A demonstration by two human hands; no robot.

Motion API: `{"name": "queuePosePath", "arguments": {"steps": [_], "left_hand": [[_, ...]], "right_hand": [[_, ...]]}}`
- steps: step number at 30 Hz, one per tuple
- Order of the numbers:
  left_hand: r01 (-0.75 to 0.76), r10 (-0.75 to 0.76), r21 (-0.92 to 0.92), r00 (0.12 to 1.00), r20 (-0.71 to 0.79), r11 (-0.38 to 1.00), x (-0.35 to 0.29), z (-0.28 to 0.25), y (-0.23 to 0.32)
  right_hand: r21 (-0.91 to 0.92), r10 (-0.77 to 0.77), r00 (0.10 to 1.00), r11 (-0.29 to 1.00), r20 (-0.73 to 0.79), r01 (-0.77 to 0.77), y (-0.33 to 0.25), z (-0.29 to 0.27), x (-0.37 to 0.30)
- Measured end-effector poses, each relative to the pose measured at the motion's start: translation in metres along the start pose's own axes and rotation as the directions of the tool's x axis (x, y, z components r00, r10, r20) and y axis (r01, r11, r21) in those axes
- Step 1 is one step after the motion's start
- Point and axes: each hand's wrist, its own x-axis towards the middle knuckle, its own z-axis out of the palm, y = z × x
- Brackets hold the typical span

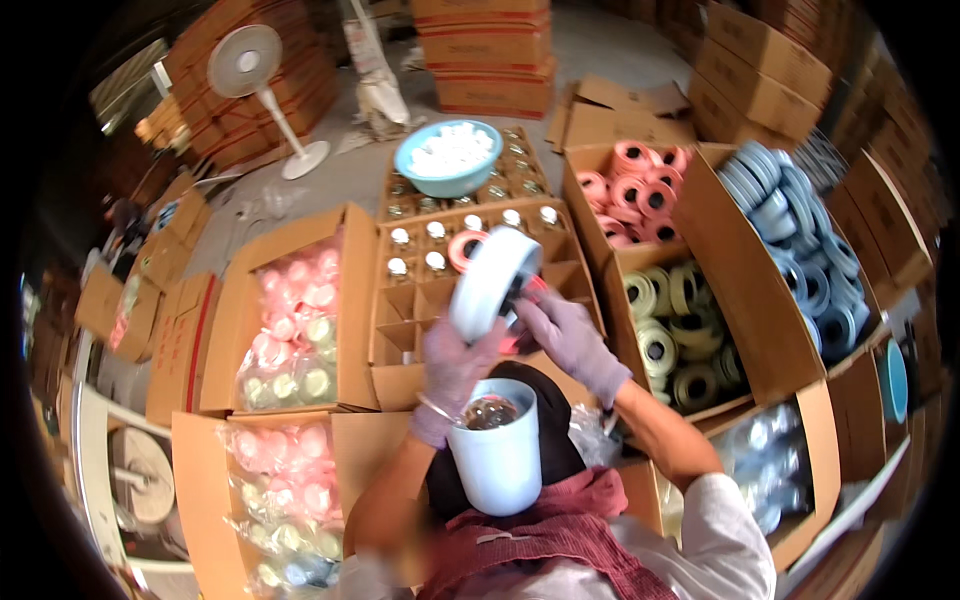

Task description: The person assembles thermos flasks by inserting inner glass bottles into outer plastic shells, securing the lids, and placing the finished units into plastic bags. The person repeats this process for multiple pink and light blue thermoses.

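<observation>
Holding one pale blue cap (pixel 484 290), ring-shaped and blurred: a person's left hand (pixel 460 368), gloved, fingers closed on its lower edge, the cap tilted above the near side of a divided box (pixel 398 386). Right hand (pixel 572 345), gloved, fingers bunched at the cap's dark inner side beside a small red part; blur leaves it impossible to tell whether it pinches either. Below the hands, upright in the lap: one pale blue tub (pixel 497 470), dark shiny contents, kind unclear. In the divided box: white-topped jars (pixel 435 261) in the far cells, and one coral ring (pixel 461 251) partly behind the cap. Beyond it: one blue bowl (pixel 446 187) of white pieces (pixel 455 150), resting on a second box of glass jars. To the left: two open boxes, far and near, of bagged pink pieces (pixel 298 297) and pale green pieces (pixel 315 384). To the right: coral rings (pixel 655 198) far, green rings (pixel 657 352) nearer, blue rings (pixel 786 222) farther right. Far left: one standing fan (pixel 246 62). Far centre: stacked cartons (pixel 495 58).
</observation>
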Motion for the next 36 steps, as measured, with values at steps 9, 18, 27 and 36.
{"name": "queuePosePath", "arguments": {"steps": [9, 18, 27, 36], "left_hand": [[0.619, -0.532, -0.030, 0.698, 0.480, 0.785, 0.002, -0.071, 0.031], [0.254, -0.177, -0.495, 0.964, 0.198, 0.831, 0.012, -0.029, 0.002], [-0.158, 0.114, 0.194, 0.969, 0.219, 0.968, 0.009, -0.045, 0.017], [-0.112, -0.018, 0.202, 0.833, 0.552, 0.973, 0.022, -0.076, 0.020]], "right_hand": [[-0.540, -0.586, 0.216, -0.460, 0.781, 0.704, 0.002, 0.014, 0.013], [-0.581, -0.352, 0.936, 0.768, -0.029, 0.271, -0.023, 0.042, 0.061], [-0.144, -0.079, 0.933, 0.980, 0.352, 0.137, 0.012, 0.004, 0.053], [-0.551, -0.465, 0.313, -0.572, 0.828, 0.607, -0.021, 0.021, 0.048]]}}
